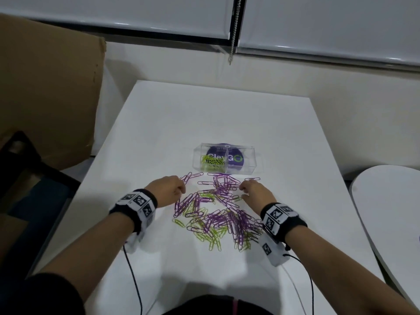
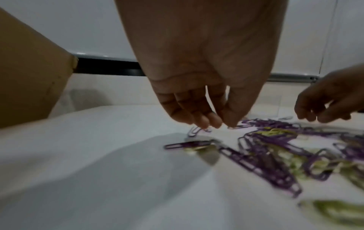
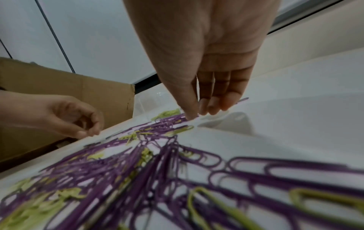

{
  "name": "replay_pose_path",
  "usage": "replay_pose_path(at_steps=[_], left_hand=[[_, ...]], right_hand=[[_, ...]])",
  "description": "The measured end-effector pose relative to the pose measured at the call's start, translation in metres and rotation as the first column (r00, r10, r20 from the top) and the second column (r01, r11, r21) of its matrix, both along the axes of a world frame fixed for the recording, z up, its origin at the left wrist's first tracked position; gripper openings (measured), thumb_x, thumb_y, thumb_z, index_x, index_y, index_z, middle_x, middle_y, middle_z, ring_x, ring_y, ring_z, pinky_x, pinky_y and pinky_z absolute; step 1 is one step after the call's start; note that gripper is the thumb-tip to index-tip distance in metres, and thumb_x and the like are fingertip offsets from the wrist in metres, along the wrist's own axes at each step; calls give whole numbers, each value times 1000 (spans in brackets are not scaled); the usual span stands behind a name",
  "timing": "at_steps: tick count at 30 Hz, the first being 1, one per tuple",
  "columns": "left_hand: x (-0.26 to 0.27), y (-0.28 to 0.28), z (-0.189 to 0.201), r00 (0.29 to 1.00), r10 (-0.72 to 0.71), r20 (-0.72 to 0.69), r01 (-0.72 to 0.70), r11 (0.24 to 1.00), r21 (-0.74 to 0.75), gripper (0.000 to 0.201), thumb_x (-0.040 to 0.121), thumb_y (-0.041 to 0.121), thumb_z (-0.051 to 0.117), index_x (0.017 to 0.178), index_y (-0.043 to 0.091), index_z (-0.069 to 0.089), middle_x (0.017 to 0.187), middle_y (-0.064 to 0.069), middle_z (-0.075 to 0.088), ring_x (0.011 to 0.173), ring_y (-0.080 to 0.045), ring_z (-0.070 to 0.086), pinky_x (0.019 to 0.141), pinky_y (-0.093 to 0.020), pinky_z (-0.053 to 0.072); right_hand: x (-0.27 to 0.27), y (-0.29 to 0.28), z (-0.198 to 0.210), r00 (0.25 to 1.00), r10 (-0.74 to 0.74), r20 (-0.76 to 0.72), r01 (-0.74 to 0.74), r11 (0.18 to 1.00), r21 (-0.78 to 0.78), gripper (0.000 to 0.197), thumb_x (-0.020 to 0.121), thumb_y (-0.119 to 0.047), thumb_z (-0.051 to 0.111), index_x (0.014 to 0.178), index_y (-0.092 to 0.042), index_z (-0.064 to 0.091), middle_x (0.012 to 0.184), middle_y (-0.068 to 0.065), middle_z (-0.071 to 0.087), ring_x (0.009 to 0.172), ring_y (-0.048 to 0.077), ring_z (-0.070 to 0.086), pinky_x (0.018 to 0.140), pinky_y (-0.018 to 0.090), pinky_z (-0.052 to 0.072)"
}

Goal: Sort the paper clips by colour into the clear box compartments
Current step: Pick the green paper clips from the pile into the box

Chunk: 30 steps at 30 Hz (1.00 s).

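A clear two-compartment box stands at the table's middle. Its left compartment holds green paper clips; I see no clips in the right one. A mixed pile of purple and green clips is spread on the table in front of the box. My left hand is at the pile's far left edge. Its curled fingertips hang just over a purple clip, with no clip seen held. My right hand is at the pile's far right edge, its thumb tip touching purple clips and its fingers nearly straight.
The white table has bare surface behind and left of the box. A large cardboard box stands off the table's left side. A second white tabletop lies to the right. Cables trail from both wrists towards me.
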State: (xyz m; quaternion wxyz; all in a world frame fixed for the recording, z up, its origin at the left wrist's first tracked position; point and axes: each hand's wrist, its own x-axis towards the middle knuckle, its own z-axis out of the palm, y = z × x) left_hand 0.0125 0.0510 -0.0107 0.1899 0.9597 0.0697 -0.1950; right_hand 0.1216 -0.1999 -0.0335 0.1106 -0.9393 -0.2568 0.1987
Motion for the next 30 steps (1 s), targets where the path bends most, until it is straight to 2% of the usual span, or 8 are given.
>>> replay_pose_path(at_steps=[4, 7, 12, 16, 20, 24, 27, 30], left_hand=[[-16, 15, -3, 996, -53, -65, 55, 998, 27, 25, 87, 18, 57, 112, 16, 60, 98, 7, 47, 86, -8, 47, 75, -17, 37], [-23, 20, -13, 996, -36, -82, 36, 999, -3, 32, 86, 16, 60, 118, 14, 56, 101, 5, 45, 86, -8, 44, 72, -16, 34], [-29, 21, -27, 992, 129, 3, -129, 991, -44, 28, 86, 17, 60, 114, 15, 55, 96, 3, 47, 90, -17, 51, 77, -21, 36], [-35, 24, -27, 987, 135, 86, -139, 989, 44, 30, 90, 28, 56, 119, 21, 52, 114, 1, 52, 109, -17, 53, 80, -24, 37], [-31, 23, -26, 986, 113, 119, -123, 989, 86, 29, 93, 30, 52, 121, 23, 54, 120, 1, 51, 112, -16, 51, 82, -26, 41], [-25, 18, -26, 983, 115, 140, -133, 984, 123, 26, 94, 31, 49, 115, 20, 58, 118, 0, 53, 111, -17, 53, 84, -29, 44], [-20, 15, -27, 980, 132, 146, -151, 981, 124, 23, 95, 28, 47, 110, 16, 59, 115, -3, 55, 108, -19, 55, 83, -29, 43], [-16, 12, -27, 982, 136, 131, -153, 981, 123, 23, 97, 23, 43, 111, 14, 58, 115, -5, 55, 107, -20, 54, 83, -28, 42]], right_hand=[[-1, 14, -3, 970, 194, 145, -193, 981, -19, 50, 90, 2, 43, 138, -15, 41, 142, 7, 43, 123, 30, 45, 99, 38, 41], [-1, 24, -8, 928, 320, 190, -304, 947, -107, 49, 91, 1, 43, 137, -15, 43, 143, 7, 45, 122, 30, 46, 100, 39, 41], [2, 23, -10, 957, 233, 174, -218, 970, -106, 28, 94, -15, 46, 121, -13, 54, 125, 8, 55, 115, 27, 48, 92, 36, 44], [5, 18, -9, 962, 223, 156, -210, 973, -97, 26, 95, -23, 47, 116, -11, 56, 119, 8, 58, 114, 26, 48, 90, 34, 42], [12, 9, -2, 973, 123, 194, -125, 992, -1, 25, 97, -20, 42, 111, -10, 60, 114, 7, 61, 109, 25, 51, 85, 33, 43], [19, -9, 2, 981, 11, 194, -13, 1000, 11, 27, 97, -21, 41, 112, -10, 60, 114, 8, 61, 108, 27, 51, 82, 35, 45], [20, -17, 2, 981, -26, 190, 33, 999, -33, 30, 95, -21, 44, 120, -13, 59, 121, 9, 59, 114, 28, 49, 88, 36, 45], [13, -17, 1, 981, 24, 191, -25, 1000, 6, 30, 92, -22, 52, 121, -15, 57, 122, 8, 58, 114, 27, 49, 91, 35, 42]])
